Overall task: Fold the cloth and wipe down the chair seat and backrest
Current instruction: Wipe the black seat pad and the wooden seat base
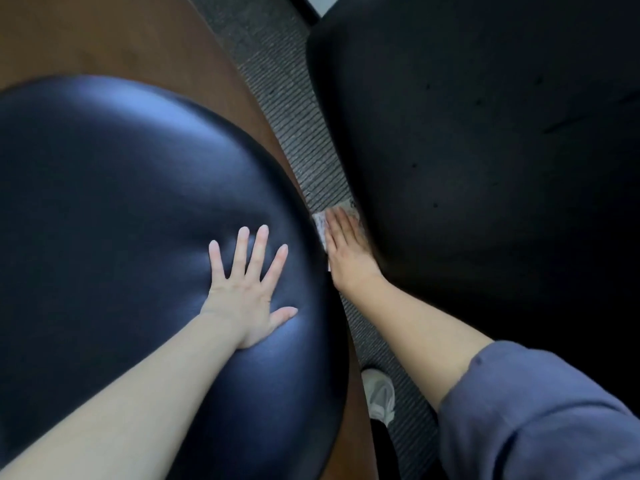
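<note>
Left hand [251,292] lies flat, fingers spread, on the padded chair surface [121,202] filling the left side. Right of it runs a strip of carpet [294,109], with a second chair [485,150] beyond on the right. Right hand [348,247] presses the cloth [320,225] between the two chairs (which surface it touches, hard to tell). A shoe [379,396] sits on the carpet below.

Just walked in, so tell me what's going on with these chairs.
A person is wiping down a black chair. The left hand lies flat, fingers spread, on the shiny black padded cushion on the left, bracing it. The right hand presses a small white cloth flat against the edge of the darker chair surface on the right, above the grey ribbed carpet. A white shoe shows below, and a brown wooden table sits behind the cushion.
</note>
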`<state>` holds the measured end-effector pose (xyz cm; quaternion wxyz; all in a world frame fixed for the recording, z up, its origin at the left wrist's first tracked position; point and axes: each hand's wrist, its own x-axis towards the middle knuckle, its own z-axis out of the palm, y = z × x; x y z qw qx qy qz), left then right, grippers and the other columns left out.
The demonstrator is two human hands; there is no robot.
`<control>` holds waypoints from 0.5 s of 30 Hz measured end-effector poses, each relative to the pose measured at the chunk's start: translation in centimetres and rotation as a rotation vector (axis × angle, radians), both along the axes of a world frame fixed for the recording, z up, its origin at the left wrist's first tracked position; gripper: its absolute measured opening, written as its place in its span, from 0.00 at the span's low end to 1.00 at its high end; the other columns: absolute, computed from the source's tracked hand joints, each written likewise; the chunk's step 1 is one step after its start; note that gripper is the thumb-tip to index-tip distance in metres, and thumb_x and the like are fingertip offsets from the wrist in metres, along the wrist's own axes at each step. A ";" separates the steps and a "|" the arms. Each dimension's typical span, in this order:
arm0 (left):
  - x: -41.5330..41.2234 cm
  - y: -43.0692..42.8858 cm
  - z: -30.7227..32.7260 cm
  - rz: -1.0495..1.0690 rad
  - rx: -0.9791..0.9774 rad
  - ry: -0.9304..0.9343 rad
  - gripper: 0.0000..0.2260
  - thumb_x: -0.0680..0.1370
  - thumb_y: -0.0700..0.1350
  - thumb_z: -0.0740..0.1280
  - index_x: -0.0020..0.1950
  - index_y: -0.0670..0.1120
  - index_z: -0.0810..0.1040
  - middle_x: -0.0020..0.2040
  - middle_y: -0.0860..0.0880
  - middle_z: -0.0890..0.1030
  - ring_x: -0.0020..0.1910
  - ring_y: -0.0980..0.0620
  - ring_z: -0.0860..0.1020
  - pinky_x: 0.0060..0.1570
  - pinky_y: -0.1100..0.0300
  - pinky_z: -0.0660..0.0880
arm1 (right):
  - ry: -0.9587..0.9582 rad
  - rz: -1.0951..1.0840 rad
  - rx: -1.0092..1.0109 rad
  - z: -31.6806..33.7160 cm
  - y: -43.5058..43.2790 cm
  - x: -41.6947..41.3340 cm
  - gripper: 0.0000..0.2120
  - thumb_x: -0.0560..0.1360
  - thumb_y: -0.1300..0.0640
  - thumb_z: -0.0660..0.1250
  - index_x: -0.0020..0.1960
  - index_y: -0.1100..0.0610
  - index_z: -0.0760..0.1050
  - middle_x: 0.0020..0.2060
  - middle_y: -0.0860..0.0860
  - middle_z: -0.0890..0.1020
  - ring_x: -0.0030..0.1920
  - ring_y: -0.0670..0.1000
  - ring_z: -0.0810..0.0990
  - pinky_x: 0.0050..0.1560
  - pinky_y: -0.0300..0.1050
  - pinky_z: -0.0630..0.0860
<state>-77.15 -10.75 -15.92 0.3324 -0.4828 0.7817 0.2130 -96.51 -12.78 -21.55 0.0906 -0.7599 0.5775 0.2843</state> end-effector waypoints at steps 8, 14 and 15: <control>-0.3 -0.2 0.2 0.011 0.025 -0.019 0.41 0.76 0.72 0.43 0.69 0.50 0.20 0.66 0.41 0.16 0.62 0.38 0.16 0.57 0.30 0.23 | 0.138 0.039 -0.020 0.8 1.5 0.6 0.28 0.80 0.59 0.41 0.78 0.63 0.40 0.75 0.60 0.37 0.76 0.63 0.39 0.70 0.60 0.27; -0.3 0.0 0.2 0.002 -0.009 -0.004 0.40 0.77 0.71 0.43 0.70 0.49 0.22 0.68 0.40 0.18 0.64 0.37 0.18 0.60 0.29 0.26 | 0.137 0.004 0.036 0.7 0.1 0.9 0.28 0.83 0.58 0.45 0.77 0.63 0.35 0.76 0.63 0.38 0.75 0.65 0.36 0.73 0.56 0.35; -0.2 0.1 0.2 0.003 -0.011 0.003 0.40 0.77 0.71 0.43 0.70 0.49 0.22 0.69 0.40 0.19 0.65 0.37 0.19 0.61 0.29 0.27 | 0.141 0.033 0.054 0.9 1.6 0.5 0.28 0.82 0.58 0.45 0.76 0.64 0.35 0.76 0.64 0.38 0.75 0.65 0.36 0.73 0.56 0.35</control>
